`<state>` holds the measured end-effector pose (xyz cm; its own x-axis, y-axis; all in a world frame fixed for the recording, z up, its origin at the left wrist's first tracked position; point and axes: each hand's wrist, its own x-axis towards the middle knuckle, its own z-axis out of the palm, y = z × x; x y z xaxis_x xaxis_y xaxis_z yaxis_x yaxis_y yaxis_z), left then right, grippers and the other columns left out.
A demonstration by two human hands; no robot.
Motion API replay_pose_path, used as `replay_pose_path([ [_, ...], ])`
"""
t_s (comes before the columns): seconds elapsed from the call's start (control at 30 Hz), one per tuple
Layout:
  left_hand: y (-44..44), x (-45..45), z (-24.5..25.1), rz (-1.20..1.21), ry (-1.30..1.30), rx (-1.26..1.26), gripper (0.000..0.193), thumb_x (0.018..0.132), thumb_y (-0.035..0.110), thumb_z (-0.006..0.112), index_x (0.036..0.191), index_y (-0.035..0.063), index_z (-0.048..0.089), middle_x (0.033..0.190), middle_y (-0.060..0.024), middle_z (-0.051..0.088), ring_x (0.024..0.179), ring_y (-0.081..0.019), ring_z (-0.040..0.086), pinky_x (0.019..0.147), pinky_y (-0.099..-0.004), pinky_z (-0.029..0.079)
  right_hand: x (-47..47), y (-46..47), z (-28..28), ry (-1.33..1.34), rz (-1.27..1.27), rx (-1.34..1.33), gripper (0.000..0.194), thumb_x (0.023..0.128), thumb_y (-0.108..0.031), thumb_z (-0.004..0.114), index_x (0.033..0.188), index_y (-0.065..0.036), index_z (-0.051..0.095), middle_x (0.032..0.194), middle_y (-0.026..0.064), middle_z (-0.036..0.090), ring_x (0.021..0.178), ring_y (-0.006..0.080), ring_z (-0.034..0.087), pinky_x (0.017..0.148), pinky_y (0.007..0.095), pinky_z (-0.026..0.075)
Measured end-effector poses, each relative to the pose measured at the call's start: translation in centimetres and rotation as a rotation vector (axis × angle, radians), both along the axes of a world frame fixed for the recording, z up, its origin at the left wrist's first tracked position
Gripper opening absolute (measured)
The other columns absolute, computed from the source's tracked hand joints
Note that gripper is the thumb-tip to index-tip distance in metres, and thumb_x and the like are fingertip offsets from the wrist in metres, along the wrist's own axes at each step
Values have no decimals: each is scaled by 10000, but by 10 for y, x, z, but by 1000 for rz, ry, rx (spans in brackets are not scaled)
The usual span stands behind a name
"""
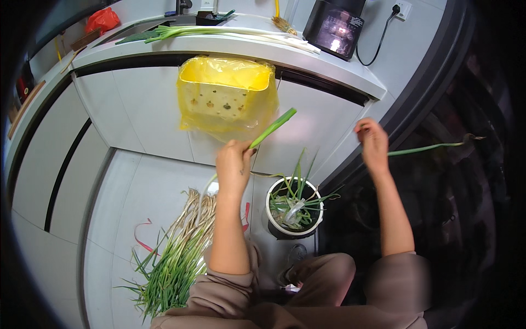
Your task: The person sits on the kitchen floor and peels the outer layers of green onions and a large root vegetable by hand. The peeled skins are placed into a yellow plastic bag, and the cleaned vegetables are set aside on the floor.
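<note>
My left hand (234,166) grips a green onion (274,127); its cut or torn green end points up and right, and its pale stem hangs down behind my wrist. Off to the right, my right hand (372,144) is closed around a long green onion leaf (427,149) with a brown, withered tip. Between and below my hands stands a round bin with a white rim (269,205), holding discarded green leaves (302,214) and a bit of clear plastic. A large heap of green onions (176,251) with roots lies on the floor at left, partly behind my left forearm.
A yellow bag-lined container (224,98) hangs on the cabinet front. Several long green onions (230,32) lie along the countertop (337,68), beside a black appliance (335,28). Red ribbon strips (144,242) lie near the heap. A dark glossy surface (431,222) is at right.
</note>
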<state>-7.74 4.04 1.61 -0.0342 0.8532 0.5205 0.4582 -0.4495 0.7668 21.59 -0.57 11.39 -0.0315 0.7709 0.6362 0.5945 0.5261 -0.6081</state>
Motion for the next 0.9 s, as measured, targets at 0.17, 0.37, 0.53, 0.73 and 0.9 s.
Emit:
replay_pose_path([
  [0.17, -7, 10, 15, -76, -252, 5, 166, 754, 23, 608, 906, 9, 672, 752, -133, 599, 645, -250, 565, 606, -325, 435, -10, 26, -124, 162, 29, -190, 172, 916, -30, 379, 890, -16, 548, 743, 10, 515, 650, 83, 439, 598, 226, 383],
  [0.37, -21, -8, 40, -127, -940, 45, 141, 863, 76, 586, 969, -1, 638, 785, -66, 614, 605, -82, 501, 546, -199, 395, -68, 30, -170, -179, 96, -500, 987, 748, -225, 707, 1439, -10, 35, 1465, 226, 191, 1374, 319, 172, 1109, 371, 141],
  [0.53, -33, -49, 45, -283, -1477, 382, 244, 925, 140, 523, 1142, 30, 502, 1008, -110, 587, 574, -39, 417, 484, -153, 326, -129, -3, -125, -451, 96, -46, 602, 749, -113, 681, 1300, -56, 444, 1059, 162, 610, 952, 307, 593, 837, 396, 465],
  [0.73, -24, -57, 47, 63, -1519, 461, 338, 956, 152, 437, 1271, 44, 377, 1209, -147, 492, 640, -70, 458, 571, -193, 385, -134, 76, -21, -400, -151, 586, 283, 768, -18, 612, 1037, -98, 651, 745, 97, 586, 597, 272, 571, 494, 335, 451],
  [0.9, -2, -35, 39, 5, -1468, 33, 271, 934, 110, 446, 1193, 35, 430, 1095, -126, 549, 611, -67, 465, 552, -189, 393, -138, 200, 92, -428, -281, 706, 210, 832, -83, 572, 1012, -165, 641, 825, 86, 614, 725, 284, 607, 598, 352, 465],
])
